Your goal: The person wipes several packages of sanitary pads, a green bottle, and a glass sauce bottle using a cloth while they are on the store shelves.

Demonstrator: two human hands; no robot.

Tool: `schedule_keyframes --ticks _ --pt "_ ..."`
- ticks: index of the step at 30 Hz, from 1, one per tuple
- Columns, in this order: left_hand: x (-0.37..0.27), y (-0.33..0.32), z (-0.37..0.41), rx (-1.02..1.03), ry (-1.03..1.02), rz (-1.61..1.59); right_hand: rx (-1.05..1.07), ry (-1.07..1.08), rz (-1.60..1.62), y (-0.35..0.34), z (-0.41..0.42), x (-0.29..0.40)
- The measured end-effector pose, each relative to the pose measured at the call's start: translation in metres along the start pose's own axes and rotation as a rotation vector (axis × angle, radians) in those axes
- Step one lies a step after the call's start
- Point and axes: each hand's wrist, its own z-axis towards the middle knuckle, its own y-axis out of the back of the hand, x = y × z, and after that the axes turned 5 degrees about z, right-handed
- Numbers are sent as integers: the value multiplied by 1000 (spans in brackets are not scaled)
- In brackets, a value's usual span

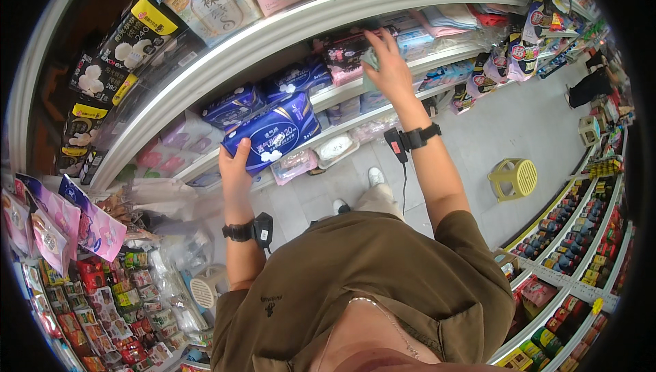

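My left hand (pixel 237 164) grips the near left end of a dark blue soft pack of sanitary pads (pixel 274 133), thumb on top, held out in front of the shelf. My right hand (pixel 387 67) reaches up to the shelf with a pale green cloth (pixel 370 67) held at the thumb side. Its fingertips lie at a black and pink pack (pixel 348 54); whether they press on it I cannot tell. Between the two hands, more blue packs (pixel 297 77) sit on the same shelf. A strap with a small black device is on each wrist.
The white shelf edge (pixel 328 5) above curves over the packs. Lower shelves hold wrapped goods, including a white pack (pixel 335 147). On the tiled floor stands a yellow-green plastic stool (pixel 520 178). Bottle shelves (pixel 564 238) line the right; hanging snack packets (pixel 110 310) are at lower left.
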Motion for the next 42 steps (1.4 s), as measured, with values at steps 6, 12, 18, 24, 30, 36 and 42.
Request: schedule_keyframes --ticks 6,12,18,24,30,36,42 --pt "12 -3 0 76 -7 20 171 110 -177 -13 26 -13" --pt "27 1 6 97 1 21 178 160 -106 -17 40 -31" --pt "29 -10 9 143 40 3 185 184 -18 -15 38 -34" --pt "36 -14 18 151 81 -5 142 179 31 -11 32 -34" --pt "43 -11 21 164 88 14 -145 183 192 -6 23 -35" --pt "50 -18 19 230 79 131 -21 -289 658 -34 -28 9" --pt "76 -33 15 230 -62 402 363 326 481 -60 -89 99"
